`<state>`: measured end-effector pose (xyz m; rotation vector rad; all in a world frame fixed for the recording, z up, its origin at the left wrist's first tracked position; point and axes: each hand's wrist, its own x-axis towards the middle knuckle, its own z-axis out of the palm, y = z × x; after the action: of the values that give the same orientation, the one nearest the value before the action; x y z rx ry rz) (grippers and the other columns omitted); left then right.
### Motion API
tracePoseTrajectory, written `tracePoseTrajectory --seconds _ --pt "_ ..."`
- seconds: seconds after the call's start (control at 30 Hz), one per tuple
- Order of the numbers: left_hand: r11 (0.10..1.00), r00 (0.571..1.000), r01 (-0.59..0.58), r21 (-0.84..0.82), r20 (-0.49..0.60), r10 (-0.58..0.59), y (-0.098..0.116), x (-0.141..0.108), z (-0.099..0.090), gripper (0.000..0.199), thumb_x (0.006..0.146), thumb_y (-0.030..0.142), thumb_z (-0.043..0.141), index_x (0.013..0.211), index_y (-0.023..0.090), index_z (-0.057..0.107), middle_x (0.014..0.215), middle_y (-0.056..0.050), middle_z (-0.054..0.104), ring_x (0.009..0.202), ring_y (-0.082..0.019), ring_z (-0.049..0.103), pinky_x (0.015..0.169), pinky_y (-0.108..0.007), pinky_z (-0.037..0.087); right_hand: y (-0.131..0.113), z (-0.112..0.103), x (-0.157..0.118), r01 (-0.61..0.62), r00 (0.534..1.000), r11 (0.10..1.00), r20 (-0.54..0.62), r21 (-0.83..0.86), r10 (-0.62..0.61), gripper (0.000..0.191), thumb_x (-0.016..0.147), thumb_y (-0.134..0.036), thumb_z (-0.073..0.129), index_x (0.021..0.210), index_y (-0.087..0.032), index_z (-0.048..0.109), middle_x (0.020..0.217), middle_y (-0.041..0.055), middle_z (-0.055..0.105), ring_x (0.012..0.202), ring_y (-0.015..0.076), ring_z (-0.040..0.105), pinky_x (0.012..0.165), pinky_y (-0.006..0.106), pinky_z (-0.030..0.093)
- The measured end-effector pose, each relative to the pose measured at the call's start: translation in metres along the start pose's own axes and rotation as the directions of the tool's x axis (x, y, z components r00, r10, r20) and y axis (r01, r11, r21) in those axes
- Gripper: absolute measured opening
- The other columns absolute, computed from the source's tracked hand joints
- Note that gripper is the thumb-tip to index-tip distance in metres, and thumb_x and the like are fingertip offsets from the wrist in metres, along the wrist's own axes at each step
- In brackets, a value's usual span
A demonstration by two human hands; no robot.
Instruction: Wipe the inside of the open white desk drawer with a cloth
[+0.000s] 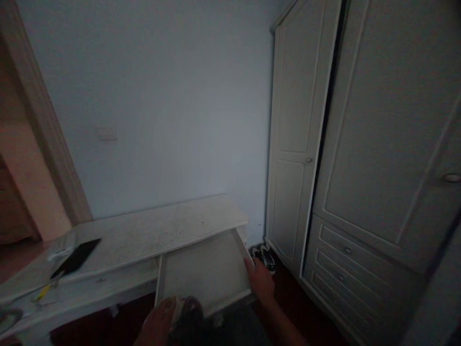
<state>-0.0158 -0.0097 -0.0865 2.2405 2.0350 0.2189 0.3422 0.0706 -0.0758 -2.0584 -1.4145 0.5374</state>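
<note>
A drawer (205, 271) is pulled out from the white desk (154, 230), and no item shows inside it. My right hand (260, 281) grips the drawer's right side wall near the front corner. At the drawer's front left corner, my left hand (158, 322) is closed round a crumpled, light and dark thing (185, 312), perhaps a cloth, too dim to make out. That bundle hides the corner of the drawer behind it.
On the desk's left part lie a dark flat tablet-like object (77, 258) and a yellow-handled tool (42, 292). A grey wardrobe (291, 192) stands at the right. Shoes (265, 258) rest on the floor between desk and wardrobe.
</note>
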Motion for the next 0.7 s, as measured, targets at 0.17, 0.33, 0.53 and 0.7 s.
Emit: tracePoseTrajectory --seconds 0.17,0.33,0.53,0.7 --pt "0.993 0.988 -0.113 -0.037 0.103 0.116 0.131 0.026 0.007 0.077 0.079 0.024 0.067 0.155 0.021 0.054 0.167 -0.011 0.046 0.154 -0.034 0.039 0.129 -0.047 0.029 0.006 0.003 0.006 0.005 1.0 1.0 0.003 -0.029 -0.004 0.056 0.108 -0.059 0.036 0.135 -0.021 0.065 0.132 0.0167 0.073 0.124 0.0328 0.068 0.101 0.041 0.051" --pt "0.935 0.973 -0.228 -0.272 -0.04 0.225 0.218 0.043 0.002 0.066 0.092 0.06 0.058 0.149 0.028 0.06 0.159 -0.013 0.054 0.148 -0.036 0.043 0.123 -0.053 0.035 0.02 0.006 0.019 0.036 0.999 0.999 0.019 0.039 -0.037 0.044 0.109 -0.048 0.038 0.127 -0.024 0.07 0.125 0.0101 0.077 0.119 0.025 0.072 0.099 0.031 0.051" --pt "0.933 0.961 -0.243 -0.264 0.063 0.268 0.165 0.043 0.007 0.074 0.08 0.039 0.067 0.153 0.034 0.055 0.164 -0.005 0.049 0.152 -0.033 0.04 0.126 -0.044 0.033 0.027 0.015 0.021 0.073 0.997 0.997 -0.017 0.028 -0.072 0.049 0.109 -0.05 0.035 0.133 -0.02 0.066 0.135 0.0135 0.072 0.125 0.0277 0.069 0.103 0.035 0.05" --pt "0.992 0.972 -0.089 -0.092 0.209 0.107 0.034 0.025 0.019 0.084 0.072 0.028 0.067 0.155 0.038 0.053 0.166 -0.002 0.049 0.144 -0.036 0.051 0.122 -0.047 0.039 0.027 0.021 0.022 0.069 0.997 0.998 -0.046 0.014 -0.069 0.053 0.108 -0.053 0.034 0.134 -0.021 0.067 0.135 0.0144 0.072 0.127 0.0285 0.067 0.106 0.035 0.048"
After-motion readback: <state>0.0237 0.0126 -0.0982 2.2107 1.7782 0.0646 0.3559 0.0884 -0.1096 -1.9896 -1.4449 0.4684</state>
